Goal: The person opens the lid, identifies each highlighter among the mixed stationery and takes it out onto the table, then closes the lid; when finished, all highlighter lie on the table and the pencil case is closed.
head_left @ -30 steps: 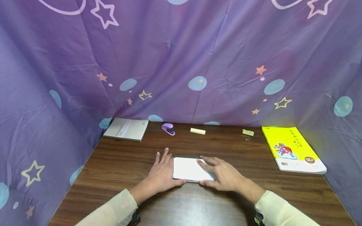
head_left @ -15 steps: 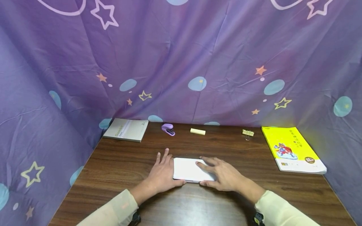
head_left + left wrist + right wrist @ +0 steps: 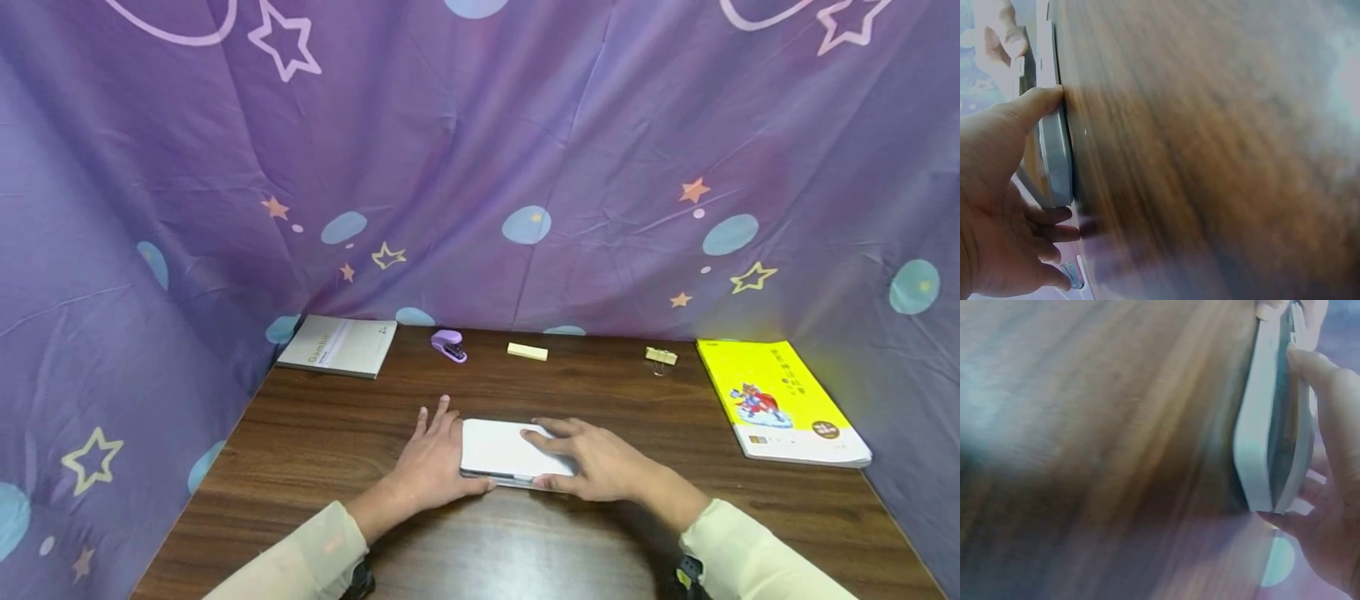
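Lifting at the near edge: the white case (image 3: 501, 450), flat on the table (image 3: 525, 550) half a second before, had opened a crack at lower centre of the head view. My right hand (image 3: 600, 467) gripped its right end, thumb (image 3: 1310, 362) under the lid, fingers on top; the right wrist view showed lid and base parted. My left hand (image 3: 431, 467) lay flat with fingers straight, thumb (image 3: 1035, 106) braced against the case's left edge. Judged: opening had begun. Contents: hidden in every view. Farther back, along the curtain (image 3: 480, 167): grey notebook (image 3: 337, 345) at left, purple stapler (image 3: 449, 344), pale eraser (image 3: 527, 352), binder clip (image 3: 661, 357), yellow book (image 3: 780, 398) at right.
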A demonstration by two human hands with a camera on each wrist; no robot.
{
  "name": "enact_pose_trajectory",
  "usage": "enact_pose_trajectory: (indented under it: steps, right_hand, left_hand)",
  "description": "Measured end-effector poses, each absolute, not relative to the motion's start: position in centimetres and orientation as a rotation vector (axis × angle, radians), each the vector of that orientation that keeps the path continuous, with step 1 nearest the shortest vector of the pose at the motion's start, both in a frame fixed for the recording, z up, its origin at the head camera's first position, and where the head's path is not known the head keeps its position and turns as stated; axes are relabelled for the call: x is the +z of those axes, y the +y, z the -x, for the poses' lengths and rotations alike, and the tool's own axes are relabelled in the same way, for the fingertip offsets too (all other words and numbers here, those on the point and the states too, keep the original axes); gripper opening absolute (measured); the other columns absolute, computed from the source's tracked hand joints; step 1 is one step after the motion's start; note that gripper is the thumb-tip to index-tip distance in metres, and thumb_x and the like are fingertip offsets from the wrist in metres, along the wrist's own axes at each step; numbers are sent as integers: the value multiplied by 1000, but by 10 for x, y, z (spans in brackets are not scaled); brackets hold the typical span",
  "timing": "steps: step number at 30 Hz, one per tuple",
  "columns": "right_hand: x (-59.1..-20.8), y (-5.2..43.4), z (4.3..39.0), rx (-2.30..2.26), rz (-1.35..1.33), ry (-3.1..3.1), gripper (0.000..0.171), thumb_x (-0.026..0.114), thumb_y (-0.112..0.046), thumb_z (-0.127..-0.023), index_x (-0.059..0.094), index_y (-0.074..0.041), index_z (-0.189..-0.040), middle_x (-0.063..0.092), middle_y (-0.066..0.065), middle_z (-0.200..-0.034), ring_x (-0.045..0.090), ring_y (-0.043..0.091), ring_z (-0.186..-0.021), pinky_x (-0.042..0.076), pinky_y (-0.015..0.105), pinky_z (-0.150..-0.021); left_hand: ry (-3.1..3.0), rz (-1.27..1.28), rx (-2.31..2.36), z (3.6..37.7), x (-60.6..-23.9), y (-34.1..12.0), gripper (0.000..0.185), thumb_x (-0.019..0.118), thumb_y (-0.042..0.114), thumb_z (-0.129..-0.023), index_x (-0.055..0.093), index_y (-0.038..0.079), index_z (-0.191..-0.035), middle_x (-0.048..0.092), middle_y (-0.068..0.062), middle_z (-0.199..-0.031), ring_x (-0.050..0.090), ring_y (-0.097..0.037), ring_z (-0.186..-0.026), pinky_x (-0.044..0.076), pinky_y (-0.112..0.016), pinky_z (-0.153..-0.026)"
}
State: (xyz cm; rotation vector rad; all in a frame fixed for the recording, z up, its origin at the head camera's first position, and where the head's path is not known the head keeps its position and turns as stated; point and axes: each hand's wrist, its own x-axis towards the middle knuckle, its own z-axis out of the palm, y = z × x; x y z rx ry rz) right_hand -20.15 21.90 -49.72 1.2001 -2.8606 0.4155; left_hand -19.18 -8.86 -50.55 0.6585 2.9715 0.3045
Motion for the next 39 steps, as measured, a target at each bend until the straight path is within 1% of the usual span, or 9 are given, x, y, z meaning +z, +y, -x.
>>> enact_pose_trajectory:
  steps: [4,11,20,25,28,31,34,37,39]
  right_hand:
    - [-490,220,207,468,-1246,-2893,74,66,-64,-105,57,-20,-163,60,24,-161,64,49,-142,55,67,-113]
    - [-482,220,212,581,-1291,-2957,70,61,-58,-109,54,-16,-165,55,24,-165,60,49,-147,51,70,-117]
    - [-475,222,217,768,-1296,-3002,64,57,-49,-114,53,-11,-165,52,25,-168,56,52,-149,44,73,-122]
    - [-471,224,224,938,-1237,-3021,55,51,-42,-117,56,-12,-163,57,19,-166,55,49,-151,41,71,-125]
    - [-472,224,228,982,-1207,-2955,50,50,-37,-118,60,-9,-159,63,16,-160,60,47,-148,45,69,-124]
    - [-473,222,231,984,-1143,-2822,46,57,-32,-117,64,-8,-156,69,13,-154,65,41,-143,50,64,-121]
    - [-476,220,232,944,-1064,-2630,41,68,-22,-111,69,-9,-149,75,10,-146,72,35,-136,56,58,-115]
    - [-479,218,233,880,-1017,-2428,33,79,-9,-102,76,-10,-135,81,7,-131,78,28,-122,62,54,-106]
    - [-481,219,234,815,-1007,-2322,29,82,-2,-97,78,-10,-124,83,5,-121,78,24,-113,61,53,-99]
  left_hand:
    - [2950,-641,391,196,-506,-89,125,79,82,-84,47,-13,-159,41,-29,-173,19,-43,-172,17,-66,-138]
    - [2906,-620,633,199,-508,-91,129,92,75,-74,47,-12,-158,43,-30,-170,21,-48,-170,18,-70,-137]
    - [2870,-586,788,199,-509,-91,128,99,66,-69,49,-10,-158,43,-28,-171,19,-50,-170,15,-71,-137]
    - [2873,-556,780,200,-511,-91,132,99,67,-68,46,-13,-159,41,-25,-173,20,-48,-171,15,-68,-138]
    - [2884,-575,752,200,-514,-91,131,98,68,-69,47,-13,-158,41,-26,-173,20,-49,-170,17,-69,-137]
    - [2898,-611,761,200,-515,-91,127,100,65,-68,49,-8,-159,42,-27,-171,22,-53,-168,19,-73,-135]
    - [2901,-633,792,200,-515,-92,123,101,62,-68,51,-3,-160,44,-26,-170,23,-55,-167,19,-76,-133]
    - [2903,-639,808,200,-514,-91,119,102,60,-67,54,-2,-157,47,-25,-168,25,-56,-166,19,-78,-132]
    - [2905,-640,811,200,-513,-92,117,102,60,-67,56,-2,-154,48,-25,-166,25,-57,-166,19,-78,-132]
